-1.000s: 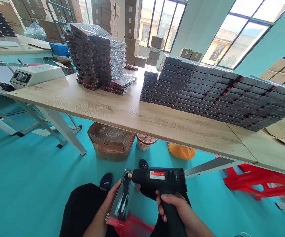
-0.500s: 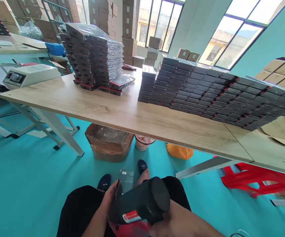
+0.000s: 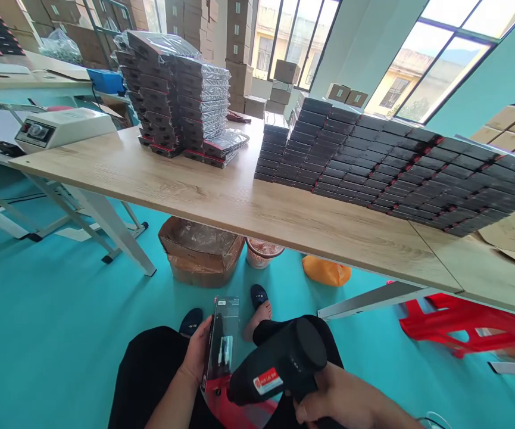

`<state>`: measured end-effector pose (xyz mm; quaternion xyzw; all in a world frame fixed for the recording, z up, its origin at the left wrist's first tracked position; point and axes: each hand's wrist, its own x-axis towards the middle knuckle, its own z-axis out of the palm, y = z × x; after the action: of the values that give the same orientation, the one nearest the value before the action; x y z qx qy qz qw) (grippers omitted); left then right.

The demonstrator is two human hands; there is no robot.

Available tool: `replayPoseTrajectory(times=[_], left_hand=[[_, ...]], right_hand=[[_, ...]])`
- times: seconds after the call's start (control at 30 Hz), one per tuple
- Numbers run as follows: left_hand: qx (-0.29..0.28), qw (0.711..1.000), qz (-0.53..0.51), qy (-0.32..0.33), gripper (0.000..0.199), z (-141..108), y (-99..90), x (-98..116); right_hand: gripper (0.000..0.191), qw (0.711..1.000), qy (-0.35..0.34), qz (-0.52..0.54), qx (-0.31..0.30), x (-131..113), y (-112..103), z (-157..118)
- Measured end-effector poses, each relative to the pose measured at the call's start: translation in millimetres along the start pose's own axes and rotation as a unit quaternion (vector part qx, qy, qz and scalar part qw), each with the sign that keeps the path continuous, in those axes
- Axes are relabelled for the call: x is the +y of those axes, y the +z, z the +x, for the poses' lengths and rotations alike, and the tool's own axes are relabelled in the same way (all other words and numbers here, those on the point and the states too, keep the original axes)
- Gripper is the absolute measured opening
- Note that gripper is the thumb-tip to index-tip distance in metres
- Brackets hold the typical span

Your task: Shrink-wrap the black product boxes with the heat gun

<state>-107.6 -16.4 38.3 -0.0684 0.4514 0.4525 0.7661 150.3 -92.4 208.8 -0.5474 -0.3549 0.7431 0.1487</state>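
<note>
Retail box [image 3: 229,322], axis 12-to-6 o'clock, is clamped by left hand [image 3: 196,356] at 9; heat gun [image 3: 286,364], gripped by right hand [image 3: 335,394], lies toward 4 o'clock.

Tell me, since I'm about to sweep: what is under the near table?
Under the near table: an open carton, a bin, an orange bag and something red. What lies farther back is hidden by the top.

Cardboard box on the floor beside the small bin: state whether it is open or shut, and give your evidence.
Open: the cardboard box has no lid across its top, and clear plastic shows inside.
</note>
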Motion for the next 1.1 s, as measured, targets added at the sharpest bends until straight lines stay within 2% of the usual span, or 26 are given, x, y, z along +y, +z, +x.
replayPoseTrajectory(times=[0.07, 0.13, 0.17, 0.23, 0.33, 0.43, 0.57, 0.73, 0.87, 0.97, 1.1], left_hand=[[-0.023, 1.0, 0.005, -0.016, 0.036, -1, 1.2, 1], [-0.045, 0.999, 0.0, -0.023, 0.04, -1, -0.5, 3], [-0.04, 0.999, -0.008, -0.019, 0.042, 1, -2.5, 4], [0.007, 0.999, -0.036, 0.017, 0.037, 7, -8.6, 5], [0.078, 0.991, -0.073, 0.075, 0.027, 20, -18.0, 6], [0.089, 0.989, -0.081, 0.083, 0.028, 30, -23.0, 3], [0.102, 0.988, -0.073, 0.086, 0.026, 33, -24.9, 0], [0.094, 0.99, -0.065, 0.083, 0.031, 36, -28.2, -2], [0.136, 0.983, -0.077, 0.098, 0.026, 40, -31.0, -3], [0.128, 0.983, -0.076, 0.106, 0.025, 40, -30.6, -2], [0.13, 0.981, -0.075, 0.123, 0.019, 38, -27.7, -1]], right_hand=[[0.017, 1.0, 0.0, 0.004, 0.008, 9, 2, 0], [0.023, 0.997, -0.027, 0.035, 0.071, 16, 2, 3], [0.028, 0.992, -0.035, 0.054, 0.104, 19, 1, 4], [0.036, 0.985, -0.041, 0.084, 0.142, 26, 0, 6], [0.034, 0.99, -0.04, 0.095, 0.093, 33, 4, 4], [0.034, 0.992, -0.047, 0.1, 0.053, 33, 17, 6], [0.042, 0.986, -0.07, 0.095, 0.118, 23, 29, 15], [0.043, 0.995, -0.023, 0.07, 0.07, 25, 29, 18], [0.041, 0.99, -0.048, 0.068, 0.115, 31, 29, 23], [0.043, 0.991, -0.046, 0.069, 0.109, 30, 30, 26], [0.035, 0.987, -0.068, 0.07, 0.126, 25, 34, 26]])
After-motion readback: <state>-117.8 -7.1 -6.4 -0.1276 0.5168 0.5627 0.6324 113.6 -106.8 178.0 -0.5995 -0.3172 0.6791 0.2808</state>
